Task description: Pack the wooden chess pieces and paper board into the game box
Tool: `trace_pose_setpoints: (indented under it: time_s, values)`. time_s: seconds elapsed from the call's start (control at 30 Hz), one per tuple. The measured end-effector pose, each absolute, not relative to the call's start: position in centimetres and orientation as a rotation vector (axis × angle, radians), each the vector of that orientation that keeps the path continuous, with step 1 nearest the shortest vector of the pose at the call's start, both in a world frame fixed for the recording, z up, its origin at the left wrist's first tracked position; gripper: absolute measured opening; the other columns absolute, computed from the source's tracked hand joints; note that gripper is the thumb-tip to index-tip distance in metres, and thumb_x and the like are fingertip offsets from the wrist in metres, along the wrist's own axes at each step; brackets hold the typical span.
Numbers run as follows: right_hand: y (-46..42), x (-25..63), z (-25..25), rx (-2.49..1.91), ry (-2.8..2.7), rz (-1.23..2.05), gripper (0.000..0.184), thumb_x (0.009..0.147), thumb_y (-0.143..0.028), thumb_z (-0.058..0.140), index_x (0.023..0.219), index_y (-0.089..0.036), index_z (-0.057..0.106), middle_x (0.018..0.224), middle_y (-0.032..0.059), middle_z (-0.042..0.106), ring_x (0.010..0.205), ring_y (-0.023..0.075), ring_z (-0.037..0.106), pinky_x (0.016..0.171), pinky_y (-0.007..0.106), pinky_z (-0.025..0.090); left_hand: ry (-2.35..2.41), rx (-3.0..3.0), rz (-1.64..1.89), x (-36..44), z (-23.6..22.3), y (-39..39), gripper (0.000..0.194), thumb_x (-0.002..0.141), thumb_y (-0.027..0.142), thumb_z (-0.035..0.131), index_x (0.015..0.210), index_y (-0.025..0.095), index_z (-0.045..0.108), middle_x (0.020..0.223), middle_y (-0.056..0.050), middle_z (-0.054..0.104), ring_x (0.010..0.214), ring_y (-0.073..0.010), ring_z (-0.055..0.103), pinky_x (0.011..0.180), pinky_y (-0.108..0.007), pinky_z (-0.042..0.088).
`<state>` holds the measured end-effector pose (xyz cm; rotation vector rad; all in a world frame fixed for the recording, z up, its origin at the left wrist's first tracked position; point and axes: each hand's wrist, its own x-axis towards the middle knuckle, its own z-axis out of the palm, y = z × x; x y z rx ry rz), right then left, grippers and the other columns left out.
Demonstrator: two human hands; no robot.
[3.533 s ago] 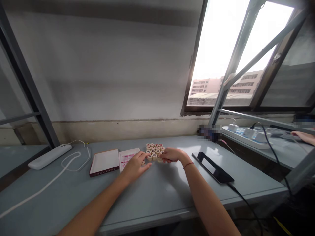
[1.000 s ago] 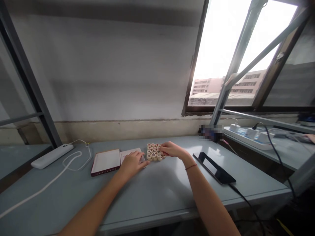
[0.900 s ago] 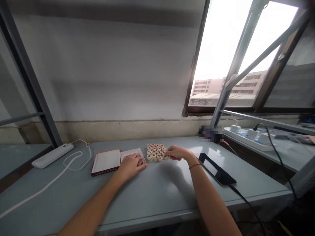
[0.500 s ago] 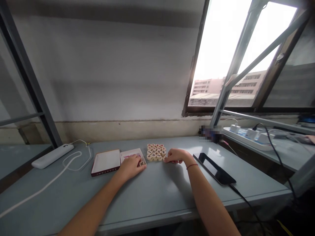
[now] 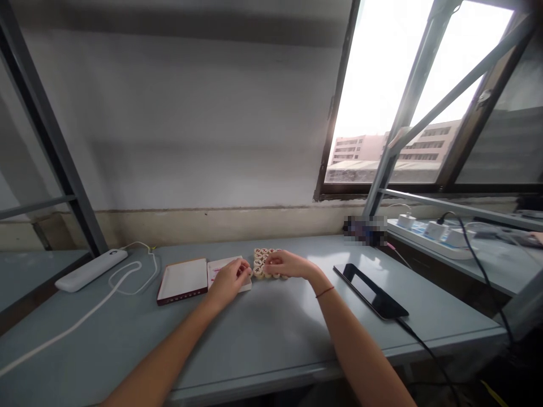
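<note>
My left hand (image 5: 230,277) is closed over the right side of a small white box tray (image 5: 218,264), thumb and fingers pinched. At its fingertips shows the edge of what looks like a Chinese chess piece, mostly hidden. Just to the right, round cream Chinese chess pieces (image 5: 258,262) with dark and red characters stand in tight rows on the desk. Over these rows hovers my right hand (image 5: 291,264), its fingers bent and slightly apart, with no piece visible in them. It covers much of the right part of the block.
An open box lid (image 5: 185,278) with dark red sides lies left of the tray. Further left are a white power bank (image 5: 91,270) and a white cable (image 5: 80,319). A black phone (image 5: 370,291) with a cable rests at right. Beyond the desk's right side lies a power strip (image 5: 430,237).
My right hand has left the near right corner of the block and moved left above the pieces. My left hand has lifted from the tray, bringing its piece toward the block.
</note>
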<state>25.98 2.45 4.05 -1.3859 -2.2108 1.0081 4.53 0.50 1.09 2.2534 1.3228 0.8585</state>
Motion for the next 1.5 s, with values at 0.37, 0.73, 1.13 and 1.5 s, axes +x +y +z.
trace_pose_setpoints:
  time_s: [0.37,0.73,1.13,1.5]
  values:
    - [3.4,28.8,3.6,-1.533,-1.963,1.027,0.025,0.075,-0.033,0.045,0.056,-0.017,0.041,0.051,-0.0048,0.039,0.043,0.0047,0.031,0.040,0.018,0.025,1.366,2.339,0.815,5.3,0.8,0.9,0.026,0.085,0.036,0.045,0.102,0.020,0.056,0.098,-0.005,0.062,0.090,-0.0179,0.057,0.080,-0.028,0.042]
    - [4.0,31.1,2.7,-1.916,-1.913,1.314,0.031,0.067,-0.046,0.057,0.060,-0.016,0.051,0.053,-0.0039,0.042,0.042,0.0046,0.033,0.037,0.018,0.023,1.671,2.556,0.250,7.6,2.5,3.4,0.039,0.076,0.052,0.049,0.089,0.020,0.067,0.103,-0.011,0.058,0.098,-0.0294,0.052,0.082,-0.041,0.037]
    - [4.7,30.0,1.7,-1.990,-2.210,1.015,0.025,0.060,-0.036,0.064,0.055,-0.017,0.048,0.045,-0.0052,0.041,0.042,0.0066,0.034,0.041,0.021,0.028,1.691,2.565,0.077,9.1,3.1,3.2,0.026,0.071,0.040,0.051,0.062,0.017,0.061,0.080,-0.009,0.064,0.085,-0.0298,0.056,0.074,-0.042,0.038]
    - [4.0,29.9,2.4,-2.049,-2.219,0.916,0.023,0.060,-0.035,0.061,0.054,-0.018,0.047,0.048,-0.0040,0.042,0.044,0.0085,0.037,0.042,0.022,0.028,1.699,2.577,0.137,8.9,3.5,2.7,0.042,0.077,0.055,0.046,0.080,0.018,0.066,0.094,-0.012,0.064,0.095,-0.0329,0.054,0.081,-0.047,0.036]
